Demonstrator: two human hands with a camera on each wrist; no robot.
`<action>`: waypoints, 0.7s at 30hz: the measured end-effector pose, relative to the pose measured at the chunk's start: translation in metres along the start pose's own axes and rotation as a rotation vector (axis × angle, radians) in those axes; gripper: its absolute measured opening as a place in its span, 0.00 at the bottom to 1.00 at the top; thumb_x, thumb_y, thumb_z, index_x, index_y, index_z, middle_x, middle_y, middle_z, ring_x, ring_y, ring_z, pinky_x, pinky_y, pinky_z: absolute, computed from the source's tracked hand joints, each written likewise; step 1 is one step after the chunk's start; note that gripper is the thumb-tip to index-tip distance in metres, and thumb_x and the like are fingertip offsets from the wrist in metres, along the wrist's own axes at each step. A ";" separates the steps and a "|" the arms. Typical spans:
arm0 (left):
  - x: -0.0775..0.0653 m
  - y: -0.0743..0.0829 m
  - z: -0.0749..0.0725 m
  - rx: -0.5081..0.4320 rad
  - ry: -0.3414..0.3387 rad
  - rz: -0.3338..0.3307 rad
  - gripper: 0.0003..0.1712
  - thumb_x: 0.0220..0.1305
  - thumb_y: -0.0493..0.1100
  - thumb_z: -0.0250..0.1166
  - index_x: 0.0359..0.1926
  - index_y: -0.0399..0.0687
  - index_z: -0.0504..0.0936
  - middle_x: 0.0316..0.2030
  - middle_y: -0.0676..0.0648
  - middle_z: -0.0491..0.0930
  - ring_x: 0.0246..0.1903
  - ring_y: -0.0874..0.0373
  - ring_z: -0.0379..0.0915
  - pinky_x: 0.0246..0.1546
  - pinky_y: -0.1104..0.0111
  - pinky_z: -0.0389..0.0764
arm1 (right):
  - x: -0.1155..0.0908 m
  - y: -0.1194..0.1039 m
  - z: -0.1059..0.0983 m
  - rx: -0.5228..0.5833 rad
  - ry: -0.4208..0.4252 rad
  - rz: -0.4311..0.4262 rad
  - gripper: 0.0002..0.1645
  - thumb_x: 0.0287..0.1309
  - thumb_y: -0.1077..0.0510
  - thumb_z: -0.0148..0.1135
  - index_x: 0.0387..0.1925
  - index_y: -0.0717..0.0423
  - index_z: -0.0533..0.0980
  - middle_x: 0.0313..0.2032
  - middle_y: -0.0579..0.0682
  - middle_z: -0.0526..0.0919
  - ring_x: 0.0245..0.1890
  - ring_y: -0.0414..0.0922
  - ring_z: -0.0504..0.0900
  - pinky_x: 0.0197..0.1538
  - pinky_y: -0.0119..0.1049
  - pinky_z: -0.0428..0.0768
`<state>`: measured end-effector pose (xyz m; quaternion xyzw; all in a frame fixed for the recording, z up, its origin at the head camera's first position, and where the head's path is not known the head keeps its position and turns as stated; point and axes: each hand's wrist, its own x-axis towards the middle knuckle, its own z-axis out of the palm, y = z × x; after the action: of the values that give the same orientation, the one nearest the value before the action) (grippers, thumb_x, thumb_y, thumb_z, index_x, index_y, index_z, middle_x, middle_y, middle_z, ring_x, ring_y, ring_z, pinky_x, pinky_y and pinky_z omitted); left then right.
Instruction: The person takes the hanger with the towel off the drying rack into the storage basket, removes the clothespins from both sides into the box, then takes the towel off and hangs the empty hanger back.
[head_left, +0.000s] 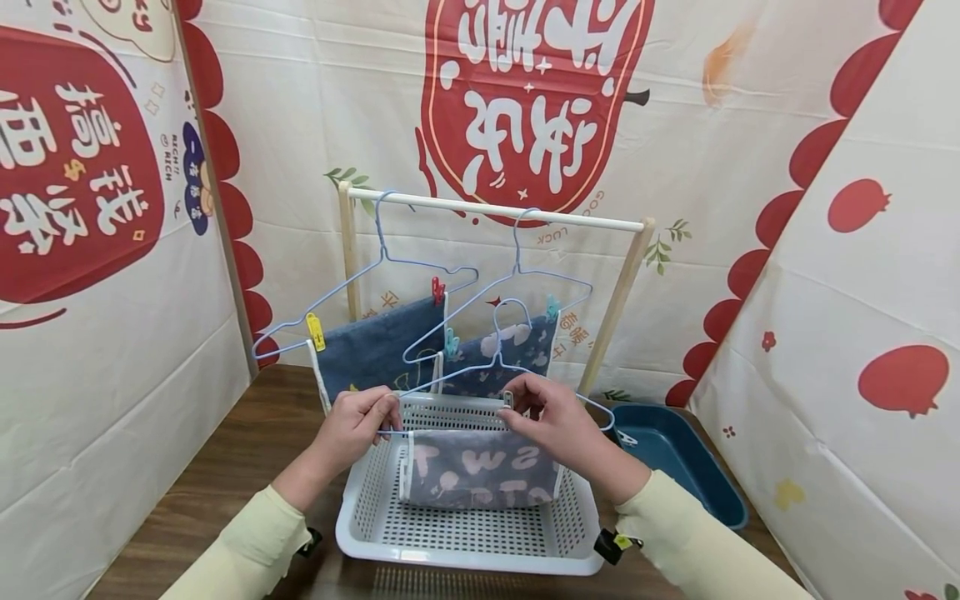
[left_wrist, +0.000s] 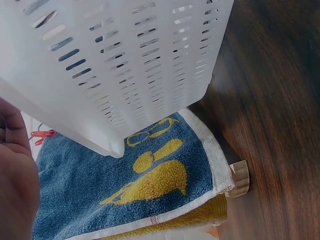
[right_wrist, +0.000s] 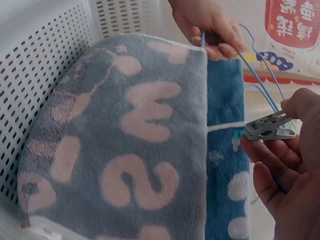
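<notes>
My left hand (head_left: 358, 425) grips the left corner of a blue wire hanger (head_left: 497, 361), seen also in the right wrist view. Over the hanger's lower bar drapes a grey towel (head_left: 480, 483) with pink letters, hanging above a white perforated basket (head_left: 465, 557). My right hand (head_left: 551, 417) pinches a grey clothespin (right_wrist: 270, 129) between thumb and fingers, just above the towel's top edge. The clothespin appears apart from the towel. In the left wrist view, only part of the left hand (left_wrist: 17, 185) shows, beside the basket's wall.
Behind stands a rack with a white rail (head_left: 487, 207). On it hang a dark blue towel (head_left: 382, 342) with yellow and red clips and a patterned blue towel (head_left: 491, 367) with teal clips. A teal tray (head_left: 720, 492) sits at right, a pale clothespin (head_left: 627, 438) at its near-left edge.
</notes>
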<state>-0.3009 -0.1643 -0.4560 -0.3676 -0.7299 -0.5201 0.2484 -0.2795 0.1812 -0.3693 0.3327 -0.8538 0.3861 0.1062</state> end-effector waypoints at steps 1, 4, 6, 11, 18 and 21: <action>0.000 0.000 0.000 0.001 0.000 0.000 0.21 0.79 0.23 0.57 0.32 0.47 0.84 0.26 0.48 0.86 0.17 0.54 0.74 0.17 0.72 0.78 | -0.001 0.000 -0.003 -0.005 -0.002 0.001 0.12 0.70 0.63 0.76 0.49 0.48 0.83 0.36 0.40 0.86 0.32 0.41 0.82 0.33 0.35 0.80; 0.000 0.001 -0.001 -0.001 0.000 -0.002 0.21 0.79 0.23 0.57 0.32 0.48 0.84 0.26 0.48 0.86 0.17 0.53 0.74 0.17 0.72 0.78 | -0.003 0.003 -0.009 -0.020 -0.010 0.005 0.12 0.70 0.63 0.76 0.50 0.50 0.83 0.36 0.40 0.86 0.32 0.40 0.82 0.33 0.35 0.80; 0.000 0.001 -0.001 -0.003 0.001 -0.002 0.21 0.79 0.22 0.57 0.32 0.47 0.84 0.26 0.48 0.86 0.17 0.53 0.74 0.17 0.72 0.79 | -0.005 0.004 -0.013 -0.028 -0.013 0.016 0.12 0.70 0.64 0.76 0.50 0.50 0.83 0.37 0.40 0.85 0.33 0.41 0.82 0.33 0.35 0.81; 0.000 0.002 -0.001 -0.002 0.001 0.000 0.21 0.79 0.22 0.57 0.33 0.47 0.84 0.26 0.47 0.86 0.17 0.53 0.74 0.17 0.72 0.79 | -0.010 0.006 -0.023 -0.046 0.000 0.048 0.12 0.69 0.63 0.77 0.49 0.49 0.84 0.36 0.41 0.85 0.34 0.42 0.83 0.34 0.36 0.82; 0.000 0.003 -0.002 -0.005 0.005 -0.006 0.20 0.79 0.22 0.58 0.33 0.47 0.84 0.26 0.47 0.86 0.17 0.53 0.74 0.17 0.72 0.78 | -0.019 0.012 -0.035 -0.026 0.009 0.092 0.11 0.71 0.60 0.77 0.50 0.51 0.84 0.37 0.43 0.86 0.35 0.42 0.84 0.35 0.35 0.83; -0.001 0.003 -0.002 -0.005 0.006 -0.009 0.21 0.79 0.23 0.58 0.33 0.47 0.84 0.26 0.47 0.86 0.17 0.53 0.74 0.17 0.72 0.78 | -0.022 0.015 -0.039 -0.020 0.014 0.103 0.11 0.71 0.61 0.76 0.51 0.52 0.84 0.37 0.44 0.86 0.36 0.43 0.84 0.36 0.35 0.84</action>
<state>-0.2984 -0.1658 -0.4545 -0.3635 -0.7293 -0.5242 0.2473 -0.2754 0.2273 -0.3612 0.2844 -0.8729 0.3847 0.0954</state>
